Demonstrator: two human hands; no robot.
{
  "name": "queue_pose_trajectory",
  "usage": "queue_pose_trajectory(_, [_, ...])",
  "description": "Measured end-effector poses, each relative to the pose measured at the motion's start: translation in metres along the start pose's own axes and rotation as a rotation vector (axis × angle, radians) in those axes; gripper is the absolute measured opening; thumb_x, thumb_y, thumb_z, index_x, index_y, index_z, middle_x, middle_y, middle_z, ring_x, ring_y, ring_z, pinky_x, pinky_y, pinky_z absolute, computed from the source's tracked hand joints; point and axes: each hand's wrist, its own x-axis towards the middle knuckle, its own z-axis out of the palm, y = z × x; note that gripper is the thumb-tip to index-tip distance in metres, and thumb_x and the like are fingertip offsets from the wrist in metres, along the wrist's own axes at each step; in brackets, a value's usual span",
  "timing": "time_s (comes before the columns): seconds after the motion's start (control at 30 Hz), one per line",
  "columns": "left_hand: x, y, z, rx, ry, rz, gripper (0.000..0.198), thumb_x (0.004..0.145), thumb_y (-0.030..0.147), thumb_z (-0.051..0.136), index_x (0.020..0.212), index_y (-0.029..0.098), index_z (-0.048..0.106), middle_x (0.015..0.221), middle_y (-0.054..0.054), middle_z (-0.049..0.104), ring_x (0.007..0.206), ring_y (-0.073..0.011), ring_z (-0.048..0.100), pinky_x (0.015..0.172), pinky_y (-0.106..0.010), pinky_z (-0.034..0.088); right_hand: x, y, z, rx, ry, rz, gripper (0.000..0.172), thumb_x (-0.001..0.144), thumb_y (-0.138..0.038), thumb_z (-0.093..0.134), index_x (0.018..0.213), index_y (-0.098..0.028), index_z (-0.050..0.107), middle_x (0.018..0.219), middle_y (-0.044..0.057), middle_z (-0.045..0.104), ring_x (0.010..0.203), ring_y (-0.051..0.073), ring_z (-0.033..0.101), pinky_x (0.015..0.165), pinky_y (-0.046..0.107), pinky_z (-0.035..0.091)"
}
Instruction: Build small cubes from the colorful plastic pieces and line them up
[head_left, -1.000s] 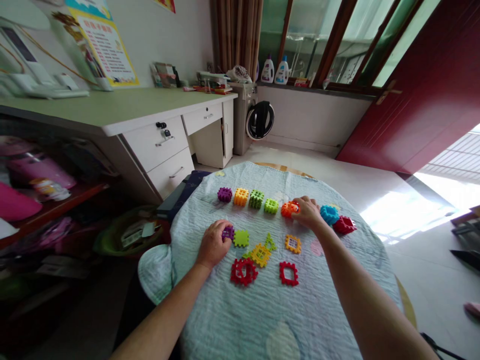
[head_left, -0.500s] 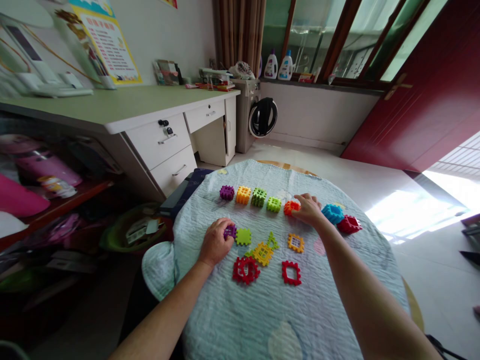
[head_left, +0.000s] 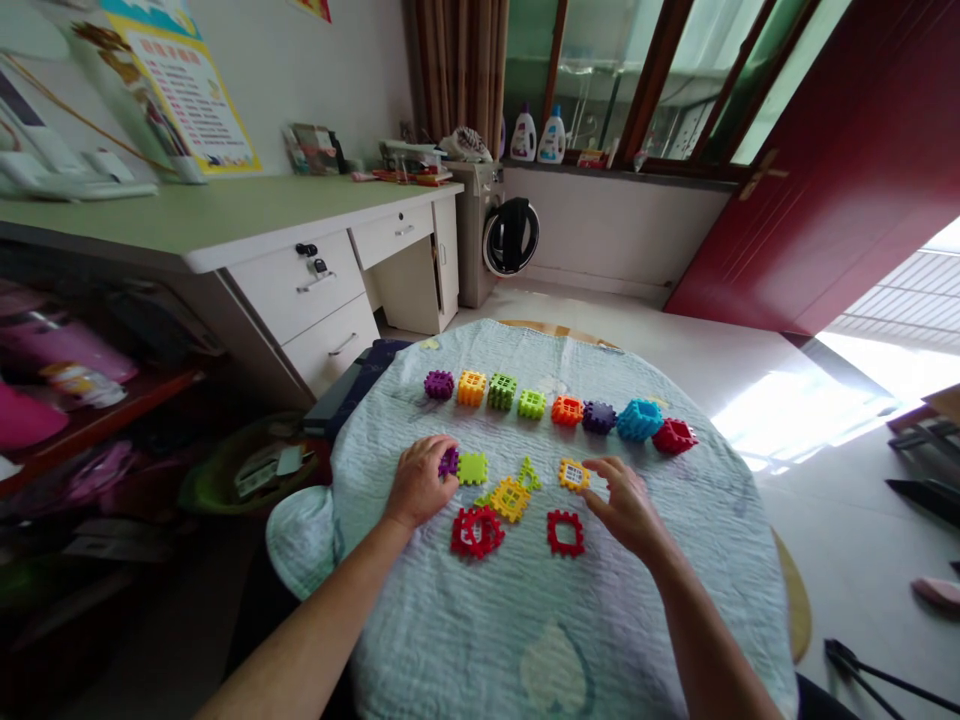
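Head view. A round table is covered by a pale blue quilted cloth point(head_left: 525, 620), on which plastic interlocking blocks are laid out.

The left hand point(head_left: 418, 482) rests on the cloth at the left end of the near group. Its fingers are curled and closed on a small purple tile point(head_left: 448, 461), which is only partly visible past the knuckles. A lime tile point(head_left: 472, 467) lies flat just beside the purple tile, on its right.

The right hand point(head_left: 626, 505) is spread, with its fingers apart and nothing in its grasp. Its fingertips point(head_left: 596, 468) lie just beside an orange tile point(head_left: 573, 474); whether they touch it cannot be told. A red frame point(head_left: 564, 532) lies flat near the heel of this hand, on its left.

Between the two hands lie a yellow tile point(head_left: 511, 498), a green triangle point(head_left: 528, 472) and a red cluster point(head_left: 474, 531) of joined pieces.

Farther from the person, a row of eight assembled cubes crosses the cloth. From left to right these are a purple cube point(head_left: 439, 384), a yellow-orange cube point(head_left: 472, 388), a green cube point(head_left: 502, 391), a lime cube point(head_left: 532, 404), an orange cube point(head_left: 567, 410), a dark purple cube point(head_left: 598, 416), a blue cube point(head_left: 640, 420) and a red cube point(head_left: 674, 436). Both hands are well apart from this row.

Behind the table stand a desk point(head_left: 225, 215) with drawers, a washing machine point(head_left: 510, 235) and a red door point(head_left: 825, 170).
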Motion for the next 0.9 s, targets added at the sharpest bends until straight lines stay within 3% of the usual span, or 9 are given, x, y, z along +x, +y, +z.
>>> queue_pose_trajectory(0.1, [0.000, 0.000, 0.001, 0.007, -0.005, 0.002, 0.044, 0.066, 0.014, 0.055, 0.109, 0.021, 0.062, 0.118, -0.007, 0.065, 0.114, -0.0261, 0.056, 0.101, -0.042, 0.043, -0.008, 0.003, 0.020, -0.042, 0.087, -0.020, 0.043, 0.080, -0.035, 0.059, 0.120, -0.019, 0.061, 0.120, 0.012, 0.063, 0.110, 0.029, 0.055, 0.100, 0.049, 0.041])
queue_pose_trajectory(0.23, [0.000, -0.003, 0.003, -0.005, 0.016, -0.008, 0.046, 0.066, 0.012, 0.054, 0.112, 0.019, 0.060, 0.115, -0.008, 0.065, 0.112, -0.0254, 0.057, 0.102, -0.042, 0.043, -0.008, 0.004, 0.037, -0.046, 0.094, 0.003, 0.047, 0.080, -0.034, 0.059, 0.125, -0.019, 0.059, 0.124, 0.011, 0.062, 0.111, 0.030, 0.054, 0.099, 0.050, 0.041])
queue_pose_trajectory(0.4, [-0.001, -0.006, 0.005, -0.031, 0.026, -0.001, 0.048, 0.068, 0.011, 0.054, 0.115, 0.018, 0.057, 0.115, -0.009, 0.064, 0.111, -0.0250, 0.057, 0.103, -0.043, 0.044, -0.010, 0.006, 0.041, -0.033, 0.144, -0.004, 0.041, 0.083, -0.034, 0.057, 0.121, -0.019, 0.061, 0.120, 0.011, 0.064, 0.109, 0.029, 0.054, 0.098, 0.049, 0.042])
queue_pose_trajectory(0.5, [-0.001, -0.008, 0.006, -0.072, 0.033, 0.003, 0.049, 0.070, 0.011, 0.054, 0.118, 0.019, 0.055, 0.118, -0.009, 0.063, 0.114, -0.0243, 0.057, 0.104, -0.043, 0.044, -0.013, -0.006, 0.035, -0.041, 0.194, -0.025, 0.042, 0.083, -0.033, 0.057, 0.122, -0.020, 0.061, 0.126, 0.012, 0.061, 0.115, 0.030, 0.051, 0.101, 0.051, 0.039])
queue_pose_trajectory(0.57, [-0.001, -0.009, 0.007, -0.105, 0.042, 0.006, 0.049, 0.072, 0.012, 0.054, 0.120, 0.019, 0.054, 0.121, -0.009, 0.062, 0.116, -0.0242, 0.057, 0.105, -0.043, 0.044, -0.015, -0.022, 0.032, -0.031, 0.151, -0.085, 0.042, 0.083, -0.033, 0.058, 0.123, -0.021, 0.060, 0.130, 0.011, 0.059, 0.119, 0.030, 0.048, 0.102, 0.052, 0.037])
queue_pose_trajectory(0.73, [0.000, -0.009, 0.006, -0.153, 0.061, 0.019, 0.048, 0.073, 0.011, 0.054, 0.120, 0.019, 0.053, 0.123, -0.009, 0.060, 0.118, -0.0234, 0.056, 0.107, -0.042, 0.044, -0.019, -0.072, 0.038, 0.006, -0.153, -0.313, 0.048, 0.081, -0.030, 0.065, 0.129, -0.029, 0.058, 0.134, 0.006, 0.059, 0.121, 0.031, 0.046, 0.101, 0.051, 0.038])
queue_pose_trajectory(0.9, [0.001, -0.007, 0.004, -0.133, 0.091, 0.017, 0.043, 0.073, 0.013, 0.056, 0.116, 0.018, 0.055, 0.121, -0.010, 0.060, 0.118, -0.0247, 0.055, 0.109, -0.044, 0.042, -0.015, -0.083, 0.049, 0.058, -0.104, -0.341, 0.019, 0.089, -0.026, 0.057, 0.104, -0.028, 0.070, 0.114, 0.005, 0.069, 0.105, 0.026, 0.056, 0.092, 0.045, 0.044])
